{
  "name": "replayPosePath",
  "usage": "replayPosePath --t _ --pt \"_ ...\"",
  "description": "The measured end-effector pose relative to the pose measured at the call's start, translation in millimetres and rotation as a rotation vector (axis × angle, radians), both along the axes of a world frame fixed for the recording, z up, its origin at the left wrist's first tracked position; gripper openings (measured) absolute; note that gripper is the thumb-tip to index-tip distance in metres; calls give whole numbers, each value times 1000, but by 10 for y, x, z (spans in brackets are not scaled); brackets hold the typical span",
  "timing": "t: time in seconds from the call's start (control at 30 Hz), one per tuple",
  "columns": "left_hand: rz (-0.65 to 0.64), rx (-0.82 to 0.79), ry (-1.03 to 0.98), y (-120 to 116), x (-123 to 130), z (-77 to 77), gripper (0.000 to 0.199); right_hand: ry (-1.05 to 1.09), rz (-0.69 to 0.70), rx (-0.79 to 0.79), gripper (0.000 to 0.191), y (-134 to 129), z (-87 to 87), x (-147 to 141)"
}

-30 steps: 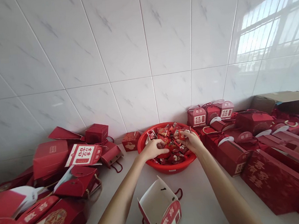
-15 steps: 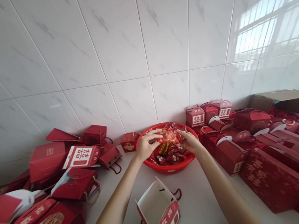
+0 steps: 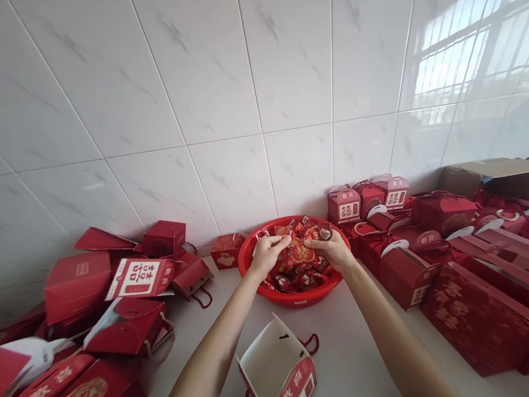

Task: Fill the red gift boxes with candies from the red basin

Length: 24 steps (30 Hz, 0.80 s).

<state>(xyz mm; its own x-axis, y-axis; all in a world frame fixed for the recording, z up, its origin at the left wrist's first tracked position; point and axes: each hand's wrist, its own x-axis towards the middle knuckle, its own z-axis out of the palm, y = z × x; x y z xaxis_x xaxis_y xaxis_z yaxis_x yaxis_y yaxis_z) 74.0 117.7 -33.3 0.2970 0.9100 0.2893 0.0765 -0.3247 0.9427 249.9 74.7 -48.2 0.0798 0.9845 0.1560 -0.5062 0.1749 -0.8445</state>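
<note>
Over a red plastic basin filled with wrapped sweets, both hands are close together. My left hand pinches the left side of a red and gold packet. The packet's right side is between the thumb and fingers of my right hand. An open box with a white inside and red cord handles sits on the table in front of the basin, between my forearms.
Red boxes lie piled on the left. A small red box touches the basin's left side. More red boxes and a cardboard carton are on the right. A tiled wall rises behind.
The packet between my hands now lies flatter, with its printed face showing more. My left fingers have curled in closer to my thumb. The view has shifted slightly.
</note>
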Motion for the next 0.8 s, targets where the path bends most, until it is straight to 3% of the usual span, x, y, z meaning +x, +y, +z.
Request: replayPosePath --t 0.2,0.4,0.6,0.7,0.8 --pt "59 -82 -126 17 133 -97 48 134 -188 -61 37 69 -16 45" --pt "172 -106 -213 229 82 -124 43 189 -172 -160 18 151 -52 174" --pt "-26 -88 -92 187 228 -121 30 206 -19 -208 15 103 -39 132" --pt "-144 -51 34 101 291 -107 30 233 -66 -216 17 125 -57 137" --pt "-181 13 190 83 241 -112 21 269 -144 -202 17 185 -97 182"
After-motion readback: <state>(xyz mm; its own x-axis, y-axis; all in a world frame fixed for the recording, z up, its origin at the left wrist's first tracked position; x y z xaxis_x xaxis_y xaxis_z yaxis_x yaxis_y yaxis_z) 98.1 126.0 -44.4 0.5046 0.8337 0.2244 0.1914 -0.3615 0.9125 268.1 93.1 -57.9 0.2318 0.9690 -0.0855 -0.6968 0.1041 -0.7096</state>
